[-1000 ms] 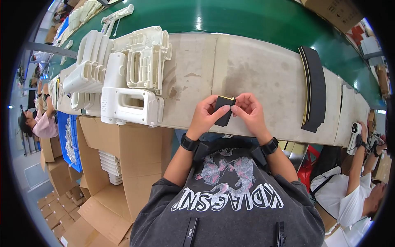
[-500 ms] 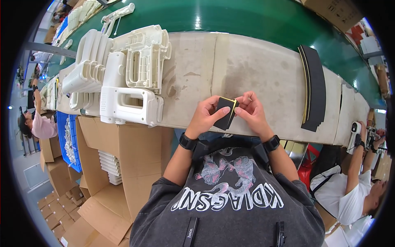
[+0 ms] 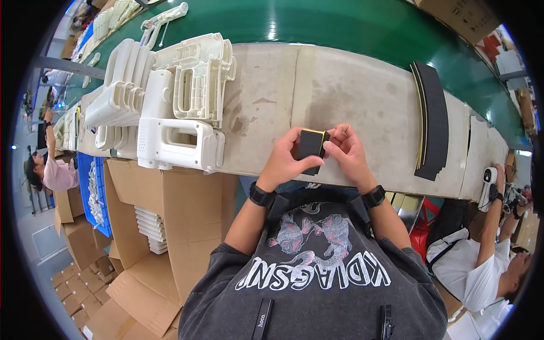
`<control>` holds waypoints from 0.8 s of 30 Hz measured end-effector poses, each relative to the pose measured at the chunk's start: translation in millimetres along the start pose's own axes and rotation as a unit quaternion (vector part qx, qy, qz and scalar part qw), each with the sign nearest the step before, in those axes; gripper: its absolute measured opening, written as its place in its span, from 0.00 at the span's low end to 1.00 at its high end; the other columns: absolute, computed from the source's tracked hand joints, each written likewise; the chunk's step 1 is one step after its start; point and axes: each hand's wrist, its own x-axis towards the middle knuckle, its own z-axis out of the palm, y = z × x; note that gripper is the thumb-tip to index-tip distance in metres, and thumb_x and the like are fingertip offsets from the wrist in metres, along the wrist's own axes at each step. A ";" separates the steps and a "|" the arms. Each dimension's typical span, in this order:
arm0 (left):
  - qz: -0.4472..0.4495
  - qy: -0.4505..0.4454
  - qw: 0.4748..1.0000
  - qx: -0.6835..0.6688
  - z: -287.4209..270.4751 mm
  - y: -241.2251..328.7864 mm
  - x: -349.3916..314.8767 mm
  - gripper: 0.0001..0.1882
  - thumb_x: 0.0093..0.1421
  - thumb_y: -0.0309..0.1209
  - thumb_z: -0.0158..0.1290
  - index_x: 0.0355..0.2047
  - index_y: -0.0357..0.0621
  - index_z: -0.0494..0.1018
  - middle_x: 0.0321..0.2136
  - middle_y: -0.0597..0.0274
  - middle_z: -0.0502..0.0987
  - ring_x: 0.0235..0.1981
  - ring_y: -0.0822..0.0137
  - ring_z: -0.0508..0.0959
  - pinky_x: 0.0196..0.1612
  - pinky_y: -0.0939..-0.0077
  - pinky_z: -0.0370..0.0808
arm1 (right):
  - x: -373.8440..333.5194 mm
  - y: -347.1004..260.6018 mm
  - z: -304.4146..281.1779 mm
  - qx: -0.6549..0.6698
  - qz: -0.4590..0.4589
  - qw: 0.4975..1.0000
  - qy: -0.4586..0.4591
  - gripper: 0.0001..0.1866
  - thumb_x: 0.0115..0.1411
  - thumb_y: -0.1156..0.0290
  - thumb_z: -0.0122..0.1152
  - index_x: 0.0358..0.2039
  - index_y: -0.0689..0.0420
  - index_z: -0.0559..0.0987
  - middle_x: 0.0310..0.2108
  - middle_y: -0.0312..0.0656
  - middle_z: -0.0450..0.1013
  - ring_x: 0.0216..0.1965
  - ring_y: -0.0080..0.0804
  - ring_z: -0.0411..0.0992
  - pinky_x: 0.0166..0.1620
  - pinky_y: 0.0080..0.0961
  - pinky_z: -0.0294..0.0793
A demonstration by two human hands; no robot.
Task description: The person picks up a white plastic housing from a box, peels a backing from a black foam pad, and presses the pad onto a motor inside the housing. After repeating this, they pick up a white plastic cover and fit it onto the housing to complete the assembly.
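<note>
My left hand (image 3: pixel 282 160) is closed around a small stack of black foam pads (image 3: pixel 310 145) with yellow edges, held over the front edge of the worktable. Its thumb lies across the lower part of the top pad. At the stack's upper right edge, my right hand (image 3: pixel 350 154) pinches thumb and forefinger together on the side of the pads; its other fingers are curled. Exactly what lies between those fingertips is too small to make out. To the right on the table lies a fanned row of longer black foam strips (image 3: pixel 435 122) with yellow edges.
White plastic housings (image 3: pixel 170 141) are stacked on the table's left. Behind the grey table top (image 3: pixel 362 85) runs a green conveyor (image 3: pixel 317 25). An open cardboard box (image 3: pixel 195 221) stands below left, near a blue crate (image 3: pixel 102 195). Co-workers sit at both sides.
My left thumb has slid down the top pad, and the stack has turned slightly more upright. My right fingers stay at its edge, shifted only a little.
</note>
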 end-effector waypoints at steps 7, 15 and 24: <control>-0.027 0.033 0.995 0.095 0.5 6.2 2.2 0.25 0.52 0.22 0.67 0.48 0.37 0.68 0.40 0.63 0.77 0.43 0.75 0.77 0.44 0.78 0.77 | -0.6 0.8 2.2 -0.027 -0.014 0.999 0.014 0.13 0.63 0.79 0.59 0.42 0.55 0.65 0.40 0.38 0.72 0.35 0.21 0.72 0.39 0.21 0.73; 0.004 0.022 1.000 0.002 1.3 7.7 5.1 0.25 0.56 0.19 0.62 0.53 0.37 0.66 0.44 0.58 0.78 0.44 0.72 0.78 0.47 0.77 0.78 | 1.4 6.8 -8.4 0.055 0.012 0.998 0.014 0.09 0.66 0.76 0.54 0.45 0.57 0.67 0.38 0.39 0.73 0.33 0.23 0.71 0.40 0.24 0.73; -0.002 0.027 1.000 -0.010 -2.2 5.4 5.9 0.26 0.57 0.20 0.62 0.54 0.38 0.66 0.43 0.58 0.78 0.45 0.72 0.78 0.47 0.77 0.78 | 2.6 -0.7 -5.4 0.079 0.029 0.996 -0.014 0.17 0.67 0.74 0.54 0.56 0.59 0.67 0.43 0.39 0.72 0.37 0.24 0.71 0.42 0.24 0.72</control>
